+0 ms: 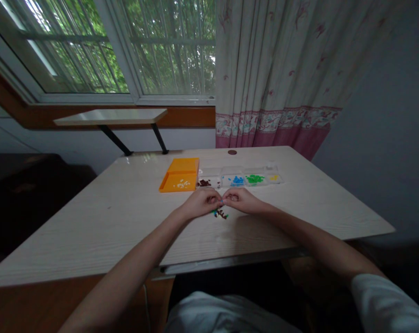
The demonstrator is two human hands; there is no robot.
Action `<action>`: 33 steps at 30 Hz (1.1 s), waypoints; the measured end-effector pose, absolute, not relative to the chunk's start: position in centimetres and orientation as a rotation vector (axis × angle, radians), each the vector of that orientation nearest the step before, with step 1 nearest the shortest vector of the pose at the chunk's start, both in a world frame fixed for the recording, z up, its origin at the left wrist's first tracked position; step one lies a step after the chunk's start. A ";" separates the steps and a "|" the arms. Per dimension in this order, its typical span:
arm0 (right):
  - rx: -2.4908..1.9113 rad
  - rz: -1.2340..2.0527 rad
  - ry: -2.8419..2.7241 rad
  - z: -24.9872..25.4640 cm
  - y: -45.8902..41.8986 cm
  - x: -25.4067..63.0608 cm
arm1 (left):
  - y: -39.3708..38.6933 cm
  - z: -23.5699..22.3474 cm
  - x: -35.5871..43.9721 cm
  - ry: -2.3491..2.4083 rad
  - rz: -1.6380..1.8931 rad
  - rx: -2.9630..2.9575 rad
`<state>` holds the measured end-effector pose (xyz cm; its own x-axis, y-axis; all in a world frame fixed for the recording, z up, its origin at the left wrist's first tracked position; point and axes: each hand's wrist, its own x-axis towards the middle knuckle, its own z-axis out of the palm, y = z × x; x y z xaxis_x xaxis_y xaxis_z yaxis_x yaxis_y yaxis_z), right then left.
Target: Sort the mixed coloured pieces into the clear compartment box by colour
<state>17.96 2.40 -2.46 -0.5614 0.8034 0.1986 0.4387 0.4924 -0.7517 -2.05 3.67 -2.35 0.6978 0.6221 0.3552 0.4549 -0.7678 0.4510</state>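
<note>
My left hand (203, 202) and my right hand (243, 200) meet fingertip to fingertip over the near middle of the table. Both are closed in a pinch. A tiny blue piece (222, 201) shows between the fingertips. Just below, by my left fingers, is a small cluster of joined brown, green and blue pieces (221, 214); whether it hangs from the left hand or lies on the table I cannot tell. The pieces are too small to name more exactly.
An open orange case (183, 165) holds white pieces. Beside it, clear compartment trays (226, 170) hold brown, blue (237, 181), green (255, 179) and yellow pieces. A dark round disc (232, 152) sits at the table's back edge. A raised shelf (115, 116) stands at back left.
</note>
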 end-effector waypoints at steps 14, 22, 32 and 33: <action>-0.978 0.385 -2.182 -2.7 2.9 18.8 | 4.0 -2.1 -2.3 0.899 0.644 2.458; -1.024 0.130 -1.995 -1.9 3.3 20.2 | 4.1 -2.2 -2.2 0.729 0.507 2.558; -1.097 0.054 -1.982 -2.0 4.1 20.6 | 4.4 -3.0 -1.9 0.826 0.471 2.540; -1.131 0.044 -1.974 -2.1 4.4 20.7 | 4.4 -3.0 -1.9 0.830 0.476 2.541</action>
